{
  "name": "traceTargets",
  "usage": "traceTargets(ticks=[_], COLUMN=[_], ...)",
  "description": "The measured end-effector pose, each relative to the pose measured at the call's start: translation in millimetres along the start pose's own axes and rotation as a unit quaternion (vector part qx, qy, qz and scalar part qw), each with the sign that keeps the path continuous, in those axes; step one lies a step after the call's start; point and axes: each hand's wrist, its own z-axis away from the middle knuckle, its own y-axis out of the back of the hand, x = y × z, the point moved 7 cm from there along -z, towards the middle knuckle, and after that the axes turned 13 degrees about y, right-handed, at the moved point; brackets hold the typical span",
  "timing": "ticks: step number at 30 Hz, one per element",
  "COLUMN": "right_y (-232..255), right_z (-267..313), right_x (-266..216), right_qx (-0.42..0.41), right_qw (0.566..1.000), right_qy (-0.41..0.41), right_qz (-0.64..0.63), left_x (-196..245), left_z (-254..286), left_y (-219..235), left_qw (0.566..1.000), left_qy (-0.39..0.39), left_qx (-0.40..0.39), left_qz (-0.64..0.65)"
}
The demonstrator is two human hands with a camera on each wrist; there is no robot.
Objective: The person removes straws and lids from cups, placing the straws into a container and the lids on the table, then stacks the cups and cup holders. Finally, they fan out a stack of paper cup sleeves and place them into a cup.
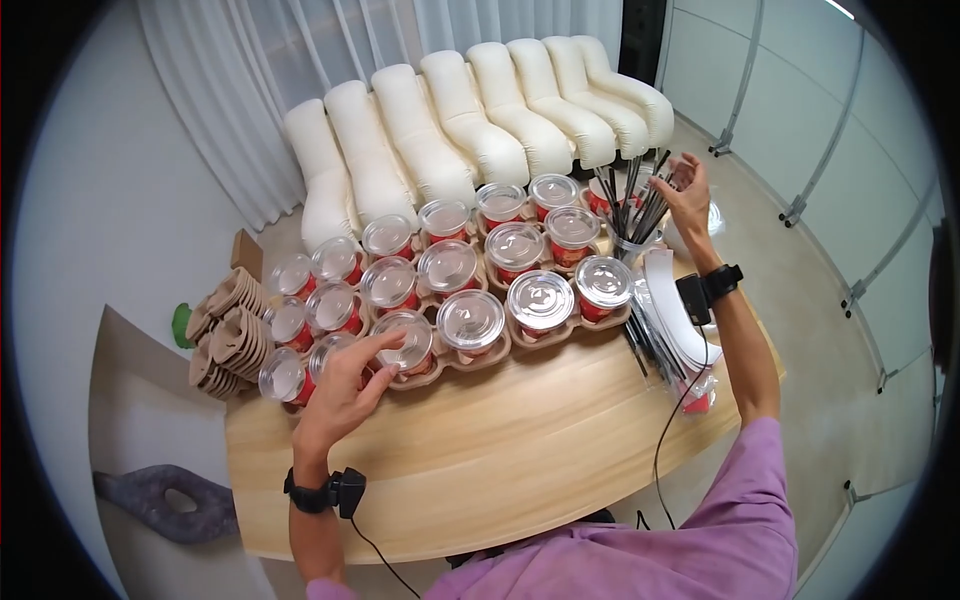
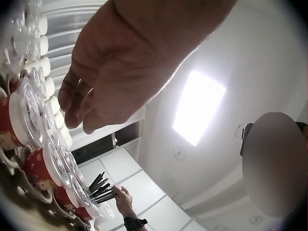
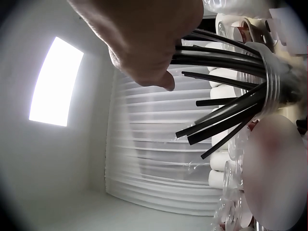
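Note:
My left hand [image 1: 345, 390] reaches over the front-left cups, fingers loosely bent and nothing in its grasp. Its fingertips overlap the clear lid [image 1: 406, 345] of a red paper cup in the head view. My right hand [image 1: 688, 200] is at the upper ends of a bundle of black straws [image 1: 628, 205], which stand in a clear plastic cup [image 1: 628, 250]. In the right wrist view the straws [image 3: 226, 108] run up behind the thumb and palm; I cannot tell whether the hidden fingers pinch one. Several lidded red cups [image 1: 540, 303] sit in brown pulp carriers [image 1: 428, 375].
Stacked pulp carriers [image 1: 235, 330] stand at the table's left end. White curved paper pieces [image 1: 668, 300] and bagged straws [image 1: 648, 345] lie at the right. A cream sofa [image 1: 470, 120] is behind the wooden table [image 1: 480, 440]. Cables hang from both wrist cameras.

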Motion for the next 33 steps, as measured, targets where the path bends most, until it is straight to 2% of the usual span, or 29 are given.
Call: traceTargets(ticks=[2, 5, 10, 13, 16, 18, 20, 22, 24, 26, 28, 33], right_y=[7.1, 18.7, 59.6, 100.7, 156.0, 192.9, 234.6, 269.3, 290.2, 305.9, 304.0, 235.2], right_z=[-5.5, -11.2, -1.4, 20.0, 57.7, 90.2, 131.8, 172.5, 212.3, 247.5, 259.2, 223.8], right_x=[-9.9, -17.5, -3.9, 12.3, 32.4, 35.9, 46.1, 33.3, 14.9, 10.5, 5.7, -53.5], right_qx=[-0.023, -0.043, -0.015, -0.043, -0.03, -0.017, 0.003, -0.005, 0.028, 0.03, 0.033, 0.02], right_qw=[0.995, 0.994, 0.998, 0.997, 0.994, 0.987, 0.985, 0.98, 0.967, 0.963, 0.957, 0.97], right_qy=[-0.002, 0.002, -0.01, -0.055, -0.106, -0.157, -0.17, -0.181, -0.227, -0.249, -0.273, -0.236], right_qz=[0.094, 0.102, 0.052, 0.021, -0.016, -0.013, -0.003, 0.082, 0.112, 0.099, 0.092, 0.056], left_x=[-5.7, -14.1, -31.7, -57.6, -85.3, -111.9, -135.0, -149.2, -159.3, -162.1, -165.6, -146.7], left_z=[7.4, 20.1, 50.7, 76.8, 110.6, 142.7, 177.2, 208.4, 235.3, 244.7, 239.7, 173.3], left_y=[2.1, 5.6, 25.8, 39.9, 56.7, 66.5, 73.2, 74.4, 76.4, 74.4, 73.5, 65.2], left_qw=[0.999, 0.998, 0.992, 0.983, 0.972, 0.953, 0.94, 0.925, 0.893, 0.887, 0.883, 0.924], left_qy=[-0.019, 0.027, 0.067, 0.094, 0.12, 0.177, 0.198, 0.218, 0.272, 0.283, 0.294, 0.209], left_qx=[0.023, 0.023, 0.078, 0.124, 0.161, 0.209, 0.243, 0.274, 0.31, 0.317, 0.317, 0.258], left_qz=[0.014, 0.048, 0.077, 0.1, 0.121, 0.126, 0.137, 0.146, 0.179, 0.18, 0.182, 0.188])
